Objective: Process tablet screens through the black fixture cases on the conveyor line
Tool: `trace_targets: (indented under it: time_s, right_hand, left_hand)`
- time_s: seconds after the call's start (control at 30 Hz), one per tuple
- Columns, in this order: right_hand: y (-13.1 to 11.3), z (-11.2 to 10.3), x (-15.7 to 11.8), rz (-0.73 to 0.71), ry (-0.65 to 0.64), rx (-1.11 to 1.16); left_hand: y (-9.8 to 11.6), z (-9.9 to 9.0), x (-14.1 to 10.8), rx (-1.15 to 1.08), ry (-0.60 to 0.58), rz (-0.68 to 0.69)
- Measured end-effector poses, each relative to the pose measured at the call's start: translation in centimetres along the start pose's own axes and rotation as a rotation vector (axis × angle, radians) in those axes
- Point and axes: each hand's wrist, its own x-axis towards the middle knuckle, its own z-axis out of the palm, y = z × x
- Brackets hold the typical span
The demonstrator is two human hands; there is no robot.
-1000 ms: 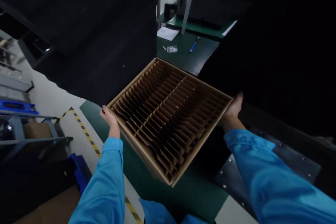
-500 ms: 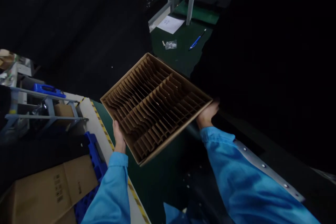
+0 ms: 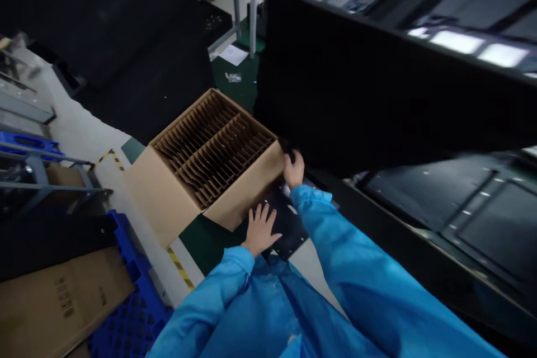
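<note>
Two bare hands are seen low in the view, and blue sleeves (image 3: 352, 268) are worn on both arms. The left hand (image 3: 260, 229) is held open with the fingers spread, not clenched, and it is placed just beside the lower wall of a cardboard carton (image 3: 245, 190), partly over a small black plate (image 3: 289, 229). The right hand (image 3: 293, 169) is curled at the right corner of the carton, where the low edge of a large black panel (image 3: 377, 95) also comes, but whether the carton or the panel is grasped cannot be told. The carton stands open, forward and to the left of both hands, and its corner is nearer to the right hand. Its rim looks almost square, so no long axis can be told, although cardboard dividers (image 3: 212, 148) are set inside it in rows. The carton is resting on a green mat (image 3: 213, 249), near yellow and black floor tape (image 3: 180, 265). Further left, a blue pallet (image 3: 130, 313), a flat cardboard box (image 3: 62, 296) and a metal rack (image 3: 42, 179) are placed.
</note>
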Motion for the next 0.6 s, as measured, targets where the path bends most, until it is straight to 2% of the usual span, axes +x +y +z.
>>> trace_targets:
  time_s: [0.1, 0.13, 0.17, 0.2, 0.27, 0.33, 0.4, 0.47, 0.5, 0.57, 0.6]
  right_hand:
    - [5.7, -6.8, -7.8, -0.04, 0.14, -0.116]
    - [8.0, -9.3, -10.9, 0.044, 0.163, -0.176]
    - [10.3, -11.7, -14.0, 0.182, 0.132, -0.225]
    - [12.4, -13.9, -17.2, 0.321, 0.044, -0.254]
    - [15.4, -17.4, -22.8, 0.421, 0.017, -0.235]
    - [16.7, -20.1, -26.7, 0.454, 0.03, -0.183]
    - [16.6, -22.9, -28.2, 0.467, 0.053, -0.146]
    - [15.5, -26.7, -27.7, 0.462, 0.117, -0.138]
    - [14.8, -29.2, -27.1, 0.445, 0.194, -0.131]
    - [13.4, -35.7, -25.4, 0.371, 0.484, -0.077]
    - [12.9, -39.6, -24.5, 0.312, 0.704, -0.022]
  left_hand:
    - [0.5, 1.4, 0.4, 0.015, -0.038, -0.036]
    - [0.5, 1.6, 0.4, 0.015, -0.029, -0.04]
    - [0.4, 1.7, 0.4, 0.017, -0.017, -0.04]
    - [0.4, 1.8, 0.3, 0.022, -0.002, -0.037]
    - [0.4, 1.8, 0.3, 0.048, 0.033, -0.036]
    - [0.6, 1.8, 0.4, 0.084, 0.069, -0.047]
    - [0.9, 1.7, 0.7, 0.116, 0.089, -0.048]
    - [1.2, 1.8, 1.0, 0.143, 0.099, -0.038]
    - [1.2, 1.9, 1.1, 0.155, 0.105, -0.037]
    - [1.0, 2.2, 1.3, 0.178, 0.11, -0.056]
    - [0.7, 2.4, 1.4, 0.185, 0.108, -0.073]
